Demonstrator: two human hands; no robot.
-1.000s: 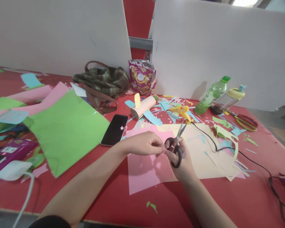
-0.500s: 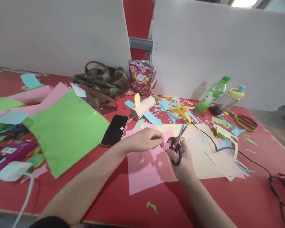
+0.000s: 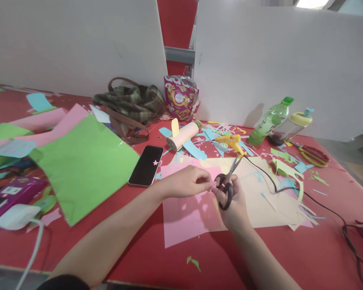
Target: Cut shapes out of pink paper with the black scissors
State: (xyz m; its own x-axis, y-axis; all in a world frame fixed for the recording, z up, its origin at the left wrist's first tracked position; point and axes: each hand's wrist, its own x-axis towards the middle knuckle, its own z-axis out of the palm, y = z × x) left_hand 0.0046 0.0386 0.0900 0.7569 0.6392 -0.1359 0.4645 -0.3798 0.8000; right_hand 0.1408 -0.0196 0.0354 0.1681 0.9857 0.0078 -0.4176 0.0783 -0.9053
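Observation:
A small piece of pink paper [image 3: 213, 184] is pinched in my left hand [image 3: 193, 181], its edge touching the fingertips of my other hand. My right hand [image 3: 234, 201] holds black-handled scissors [image 3: 226, 189], their blades pointing up and away from me, partly apart. Its thumb and finger also meet the pink piece. Beneath both hands lies a pink sheet [image 3: 178, 225] with small pink scraps on it, overlapping a large cream sheet [image 3: 260, 213]. A black phone [image 3: 146, 166] with a pink star on its screen lies left of my left hand.
Behind my hands are a paper-covered tube [image 3: 183, 136] with yellow and blue fins, and a yellow glue gun [image 3: 231, 141] whose black cable runs right. A green bottle [image 3: 269, 123], pliers [image 3: 313, 155], a snack bag [image 3: 181, 98] and a plaid bag [image 3: 133, 100] stand farther back. Green paper [image 3: 84, 169] lies left.
My left hand has shifted slightly right and its fingers have closed in on the pink piece, nearer my right fingertips. The scissors have barely moved.

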